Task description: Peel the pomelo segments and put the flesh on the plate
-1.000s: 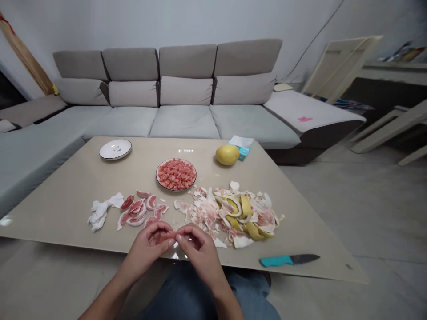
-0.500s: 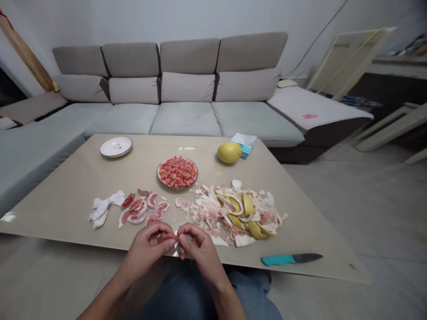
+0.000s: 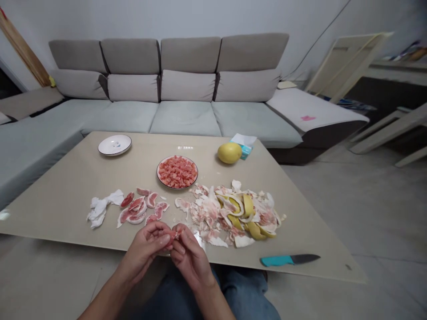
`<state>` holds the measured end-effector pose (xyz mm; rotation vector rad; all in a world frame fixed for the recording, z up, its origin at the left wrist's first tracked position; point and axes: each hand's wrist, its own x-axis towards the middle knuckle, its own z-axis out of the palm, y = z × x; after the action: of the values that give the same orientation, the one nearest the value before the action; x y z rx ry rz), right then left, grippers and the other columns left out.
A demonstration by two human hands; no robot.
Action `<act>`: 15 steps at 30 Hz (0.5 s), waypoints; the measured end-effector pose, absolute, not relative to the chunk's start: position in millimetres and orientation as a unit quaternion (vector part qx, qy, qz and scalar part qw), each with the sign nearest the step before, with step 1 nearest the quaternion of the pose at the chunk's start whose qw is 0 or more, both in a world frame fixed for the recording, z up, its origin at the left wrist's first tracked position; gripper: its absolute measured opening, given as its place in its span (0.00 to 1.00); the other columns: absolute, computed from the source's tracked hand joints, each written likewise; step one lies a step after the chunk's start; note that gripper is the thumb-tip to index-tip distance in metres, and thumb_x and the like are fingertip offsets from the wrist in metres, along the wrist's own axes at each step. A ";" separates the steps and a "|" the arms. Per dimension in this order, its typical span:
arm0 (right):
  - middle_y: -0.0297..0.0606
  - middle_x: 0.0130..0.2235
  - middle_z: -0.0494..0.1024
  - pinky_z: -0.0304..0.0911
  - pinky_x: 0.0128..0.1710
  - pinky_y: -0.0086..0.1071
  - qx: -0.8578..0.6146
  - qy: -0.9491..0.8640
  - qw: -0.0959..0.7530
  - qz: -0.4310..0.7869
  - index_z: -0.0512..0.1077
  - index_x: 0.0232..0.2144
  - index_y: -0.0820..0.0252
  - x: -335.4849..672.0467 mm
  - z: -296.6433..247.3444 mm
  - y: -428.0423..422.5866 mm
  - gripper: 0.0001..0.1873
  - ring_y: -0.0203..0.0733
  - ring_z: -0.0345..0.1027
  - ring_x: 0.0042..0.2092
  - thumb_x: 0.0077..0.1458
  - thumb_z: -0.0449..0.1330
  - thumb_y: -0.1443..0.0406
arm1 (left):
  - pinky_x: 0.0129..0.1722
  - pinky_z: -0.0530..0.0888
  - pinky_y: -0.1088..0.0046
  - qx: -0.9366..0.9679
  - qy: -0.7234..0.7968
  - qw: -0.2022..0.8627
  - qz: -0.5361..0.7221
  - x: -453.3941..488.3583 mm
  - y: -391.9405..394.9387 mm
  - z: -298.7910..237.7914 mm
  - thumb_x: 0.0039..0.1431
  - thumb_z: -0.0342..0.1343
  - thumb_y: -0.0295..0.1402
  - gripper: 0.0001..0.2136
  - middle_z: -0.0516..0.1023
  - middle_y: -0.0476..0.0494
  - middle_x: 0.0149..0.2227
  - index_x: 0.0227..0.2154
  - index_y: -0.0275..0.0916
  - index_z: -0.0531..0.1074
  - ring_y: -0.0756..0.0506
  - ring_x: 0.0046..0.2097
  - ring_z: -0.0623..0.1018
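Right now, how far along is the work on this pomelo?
Done: the plate holds a pile of pink pulp, and the peel lies heaped. In hand: the left hand and right hand hold a small pulp piece. Left: the segments and one whole pomelo.

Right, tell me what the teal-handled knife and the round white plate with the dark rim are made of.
The teal-handled knife has a matte handle, probably plastic, and a dark blade, likely coated steel from its dull sheen. The round white plate looks like glazed ceramic: glossy surface, dark rim line.
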<state>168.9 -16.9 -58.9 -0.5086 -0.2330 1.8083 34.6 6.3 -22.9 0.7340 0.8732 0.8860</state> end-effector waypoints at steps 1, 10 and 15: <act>0.29 0.27 0.64 0.48 0.18 0.20 -0.219 -0.096 0.588 0.772 0.71 0.29 0.59 168.0 -59.3 -16.5 0.13 0.28 0.41 0.22 0.47 0.70 0.60 | 0.37 0.75 0.76 0.321 0.399 0.758 0.405 34.5 6.9 -23.6 0.49 0.67 0.29 0.07 0.79 0.45 0.33 0.32 0.36 0.76 0.49 0.33 0.78; 0.29 0.29 0.64 0.47 0.19 0.19 -0.231 -0.088 0.596 0.764 0.71 0.30 0.59 161.5 -64.6 -11.5 0.13 0.27 0.42 0.22 0.46 0.70 0.60 | 0.37 0.76 0.77 0.308 0.406 0.754 0.416 28.9 11.5 -28.8 0.49 0.68 0.29 0.08 0.79 0.46 0.33 0.33 0.37 0.76 0.50 0.34 0.78; 0.26 0.22 0.62 0.49 0.20 0.22 -0.303 -0.196 0.573 0.736 0.71 0.32 0.58 163.5 -61.2 -9.3 0.15 0.29 0.47 0.22 0.51 0.66 0.54 | 0.39 0.75 0.76 0.369 0.449 0.679 0.449 25.7 18.1 -28.1 0.43 0.71 0.28 0.11 0.80 0.46 0.34 0.33 0.39 0.79 0.47 0.37 0.79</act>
<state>163.5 -9.3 -61.2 -0.7109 -0.4594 1.7249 25.7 18.1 -28.1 0.8278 1.0077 1.0075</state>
